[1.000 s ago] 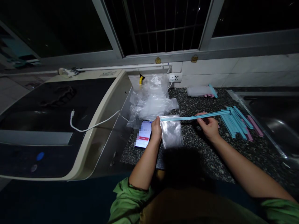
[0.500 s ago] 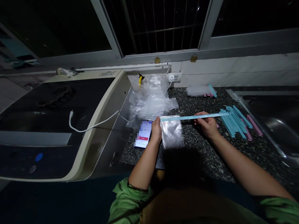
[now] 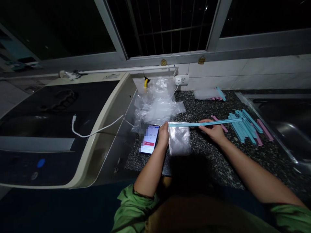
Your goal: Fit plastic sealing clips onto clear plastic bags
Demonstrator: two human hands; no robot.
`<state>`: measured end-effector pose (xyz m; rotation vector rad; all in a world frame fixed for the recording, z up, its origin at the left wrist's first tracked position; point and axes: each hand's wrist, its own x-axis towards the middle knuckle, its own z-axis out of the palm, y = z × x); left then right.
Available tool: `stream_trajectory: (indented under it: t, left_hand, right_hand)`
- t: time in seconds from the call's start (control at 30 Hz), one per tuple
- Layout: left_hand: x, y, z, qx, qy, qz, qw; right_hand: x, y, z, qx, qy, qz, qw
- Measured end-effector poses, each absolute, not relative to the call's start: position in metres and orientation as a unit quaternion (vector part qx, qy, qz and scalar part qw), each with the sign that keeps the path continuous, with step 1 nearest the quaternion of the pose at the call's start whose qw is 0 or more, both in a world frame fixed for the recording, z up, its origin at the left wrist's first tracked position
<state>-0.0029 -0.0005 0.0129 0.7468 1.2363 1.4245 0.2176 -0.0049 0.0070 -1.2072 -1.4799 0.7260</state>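
Observation:
A long light blue bag sealing clip stretches between my hands, its right part angled slightly up and split into thin strips toward the far end. My left hand is closed on its left end at the top corner of a clear plastic bag. The bag's upper edge lies along the clip, its body below. My right hand pinches the clip near its middle, just past the bag's right edge. Beneath the clip's right end lies a pile of light blue clips, with pink clips beside them.
A lit phone lies left of my left hand. Crumpled clear bags are heaped behind it. A washing machine stands at left, a white cable across it. A sink is at right; bagged clips lie by the wall.
My right hand has slid left along the clip toward the bag, uncovering a pink clip behind it. The clip's right end has shifted slightly right. My left hand has barely moved.

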Motion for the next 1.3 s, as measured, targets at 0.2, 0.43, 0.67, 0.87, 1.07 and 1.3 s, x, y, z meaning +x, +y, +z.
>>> stream_trajectory:
  t: [0.2, 0.43, 0.67, 0.87, 1.07, 1.3]
  left_hand:
    - [-0.003, -0.001, 0.012, 0.310, 0.512, 0.597, 0.534]
    - [-0.002, 0.000, 0.008, 0.319, 0.448, 0.579, 0.602]
    - [0.001, -0.003, 0.010, 0.347, 0.421, 0.523, 0.655]
    - [0.004, -0.006, 0.012, 0.349, 0.396, 0.487, 0.696]
    - [0.004, -0.010, 0.019, 0.323, 0.346, 0.496, 0.728]
    - [0.003, -0.010, 0.019, 0.313, 0.327, 0.508, 0.733]
  right_hand:
    - [0.217, -0.005, 0.007, -0.504, -0.632, 0.283, 0.516]
    - [0.218, -0.005, 0.009, -0.523, -0.627, 0.249, 0.521]
    - [0.220, -0.003, 0.010, -0.526, -0.621, 0.230, 0.534]
    - [0.221, -0.004, 0.013, -0.539, -0.606, 0.206, 0.548]
    - [0.224, -0.002, 0.009, -0.549, -0.582, 0.177, 0.573]
    - [0.219, -0.003, 0.008, -0.551, -0.593, 0.176, 0.560]
